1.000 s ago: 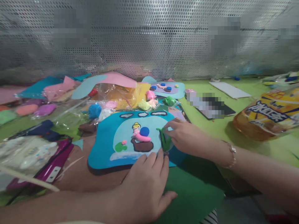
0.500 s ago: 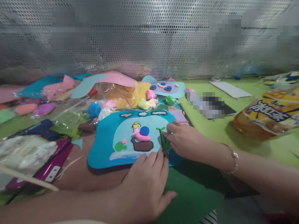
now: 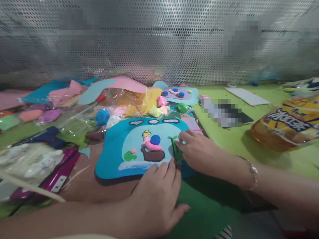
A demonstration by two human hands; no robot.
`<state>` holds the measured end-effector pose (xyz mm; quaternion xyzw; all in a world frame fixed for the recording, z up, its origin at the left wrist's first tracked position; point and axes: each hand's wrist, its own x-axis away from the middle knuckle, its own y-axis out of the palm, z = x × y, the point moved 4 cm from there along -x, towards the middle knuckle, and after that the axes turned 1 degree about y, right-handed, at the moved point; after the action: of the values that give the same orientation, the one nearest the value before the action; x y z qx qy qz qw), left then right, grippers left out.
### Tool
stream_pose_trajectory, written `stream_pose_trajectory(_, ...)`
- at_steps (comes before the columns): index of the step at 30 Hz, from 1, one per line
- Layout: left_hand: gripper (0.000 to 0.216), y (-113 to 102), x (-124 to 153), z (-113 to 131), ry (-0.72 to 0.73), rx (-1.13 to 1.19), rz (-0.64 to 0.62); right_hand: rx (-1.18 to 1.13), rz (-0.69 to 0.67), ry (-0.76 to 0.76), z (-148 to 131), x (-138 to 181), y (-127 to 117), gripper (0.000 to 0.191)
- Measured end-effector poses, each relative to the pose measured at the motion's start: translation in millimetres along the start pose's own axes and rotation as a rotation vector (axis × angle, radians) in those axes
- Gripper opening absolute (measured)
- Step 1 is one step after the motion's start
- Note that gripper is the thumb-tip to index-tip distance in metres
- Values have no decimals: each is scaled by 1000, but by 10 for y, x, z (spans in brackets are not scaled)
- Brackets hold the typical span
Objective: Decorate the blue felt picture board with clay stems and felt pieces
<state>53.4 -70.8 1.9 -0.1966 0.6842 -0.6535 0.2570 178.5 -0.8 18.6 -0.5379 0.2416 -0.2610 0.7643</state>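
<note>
A blue felt picture board (image 3: 112, 156) lies in front of me, with a small clay figure (image 3: 149, 142), a brown clay base and a green lily pad on its pale panel. My left hand (image 3: 156, 199) rests flat with fingers spread on the board's near edge. My right hand (image 3: 196, 152) pinches a green clay stem (image 3: 176, 149) standing at the panel's right side. A bracelet is on the right wrist.
Bags of coloured clay (image 3: 112, 114) and felt sheets (image 3: 62, 93) crowd the back left. A second small felt picture (image 3: 180, 94) lies behind. A yellow snack bag (image 3: 286, 124) sits right, a dark glue gun (image 3: 47, 137) left, dark green felt (image 3: 209, 205) near me. A perforated metal wall stands behind.
My right hand's fingers have shifted slightly down along the green stem. The left hand stays put; the view has drifted a little.
</note>
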Motion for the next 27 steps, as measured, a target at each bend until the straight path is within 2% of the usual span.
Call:
stream_pose_trajectory(9, 64, 0, 12, 4, -9, -13, -3, -59, -18, 92, 3, 4, 13, 22)
stream_pose_trajectory(23, 63, -23, -2, 7, -17, -9, -33, -53, 21, 60, -10, 18, -1, 21)
stream_pose_trajectory(27, 63, -39, -15, 5, -4, -17, -34, -60, -41, 42, -22, 10, 16, 15)
